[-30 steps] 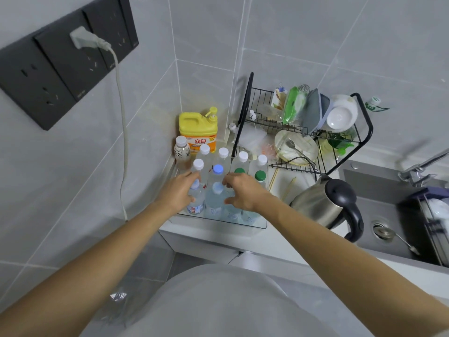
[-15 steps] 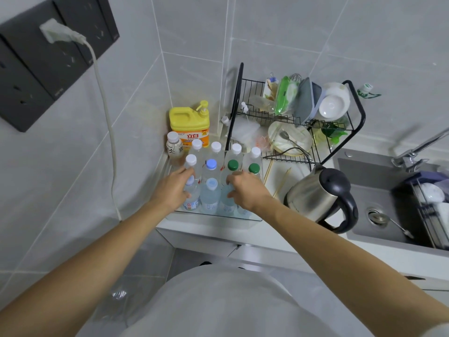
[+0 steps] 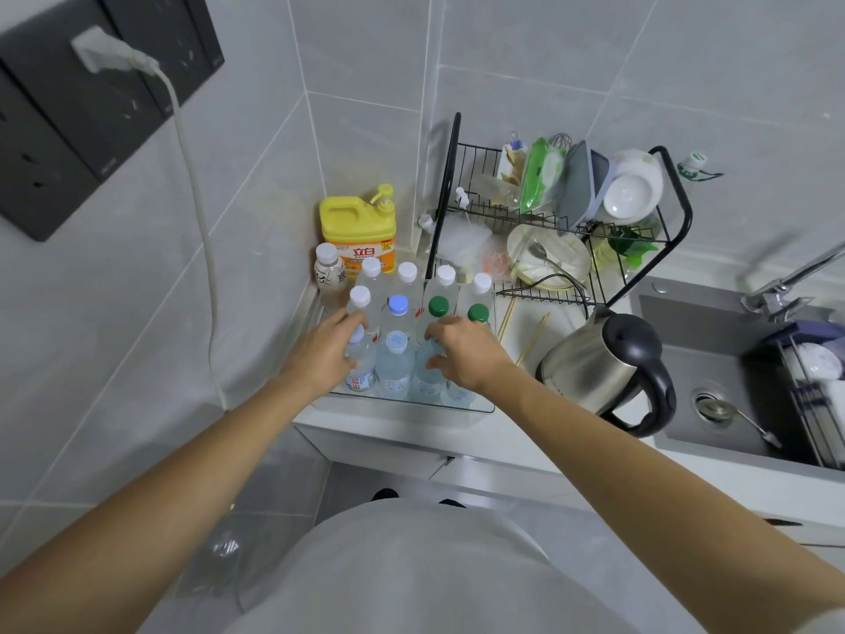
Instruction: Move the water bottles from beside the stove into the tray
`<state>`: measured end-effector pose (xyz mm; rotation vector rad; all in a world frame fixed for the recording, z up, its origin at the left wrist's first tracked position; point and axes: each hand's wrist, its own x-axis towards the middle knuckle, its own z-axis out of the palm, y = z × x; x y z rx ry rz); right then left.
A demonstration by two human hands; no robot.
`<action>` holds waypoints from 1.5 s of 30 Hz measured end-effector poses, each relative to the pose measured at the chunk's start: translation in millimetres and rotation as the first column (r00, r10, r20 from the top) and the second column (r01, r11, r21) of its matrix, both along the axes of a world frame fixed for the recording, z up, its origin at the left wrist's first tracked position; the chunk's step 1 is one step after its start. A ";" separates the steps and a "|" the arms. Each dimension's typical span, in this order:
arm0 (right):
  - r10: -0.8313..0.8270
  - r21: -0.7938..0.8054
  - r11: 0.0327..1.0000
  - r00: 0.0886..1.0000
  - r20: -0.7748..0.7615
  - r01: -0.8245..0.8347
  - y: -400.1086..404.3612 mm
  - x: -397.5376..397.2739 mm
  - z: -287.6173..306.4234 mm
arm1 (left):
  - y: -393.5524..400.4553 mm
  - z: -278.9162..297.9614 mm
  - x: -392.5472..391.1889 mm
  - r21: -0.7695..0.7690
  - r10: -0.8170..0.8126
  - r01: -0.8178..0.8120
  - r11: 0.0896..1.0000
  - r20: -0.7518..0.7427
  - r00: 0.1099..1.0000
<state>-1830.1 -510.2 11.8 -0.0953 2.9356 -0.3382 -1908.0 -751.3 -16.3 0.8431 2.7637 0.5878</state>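
1. At the corner of the bench (image 3: 411,425), both hands reach into a clear tray (image 3: 475,408) packed with upright water bottles (image 3: 394,368).
2. Left hand (image 3: 325,354) wraps its grip around the front-left bottle (image 3: 360,366); right hand (image 3: 466,354) curls its grip on a front-right bottle (image 3: 427,375).
3. Risk: the bottles stand touching, so a sideways nudge could topple neighbours like skittles, or push the tray, which sits at the bench edge, off it.
4. Another hazard: the kettle (image 3: 608,363) is near the right forearm, and an elbow swing could knock it.
5. Behind the tray stand a yellow detergent jug (image 3: 357,235) and a small drink bottle (image 3: 328,274); the dish rack (image 3: 562,221) holds bowls and plates.
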 end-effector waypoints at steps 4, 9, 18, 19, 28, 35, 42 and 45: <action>-0.013 -0.060 0.998 1.000 0.008 0.014 4.1 0.6 1.5 | 0.1 0.4 -1.7 -0.009 0.030 -0.029 1.000 0.036 0.999; -0.026 -0.123 0.992 1.000 0.017 0.028 27.5 8.8 8.4 | 0.1 2.3 -1.8 -0.025 0.041 -0.039 0.999 0.050 0.998; -0.054 0.005 0.999 0.996 0.075 0.054 49.8 21.1 7.9 | 1.2 3.3 -3.5 0.032 0.044 -0.046 0.998 0.049 0.998; -0.062 0.020 0.998 0.996 0.070 0.061 48.9 21.0 7.2 | 1.9 4.2 -3.8 0.034 0.045 -0.047 0.998 0.047 0.998; -0.096 0.061 0.994 0.995 0.023 0.094 41.3 26.1 1.2 | 2.0 6.3 -2.9 0.054 0.031 -0.033 0.998 0.048 0.998; -0.202 0.045 0.979 0.979 0.023 0.201 31.5 28.8 2.5 | 0.0 3.8 -2.7 0.067 0.014 -0.016 0.998 0.035 0.999; -0.250 -0.045 0.968 0.965 -0.073 0.247 32.3 49.7 -1.5 | -9.5 7.3 4.1 0.025 0.019 -0.019 0.999 0.017 1.000; -0.272 -0.062 0.962 0.949 -0.161 0.266 32.1 64.8 3.3 | -15.4 21.5 16.6 0.051 0.079 -0.077 0.996 -0.041 0.996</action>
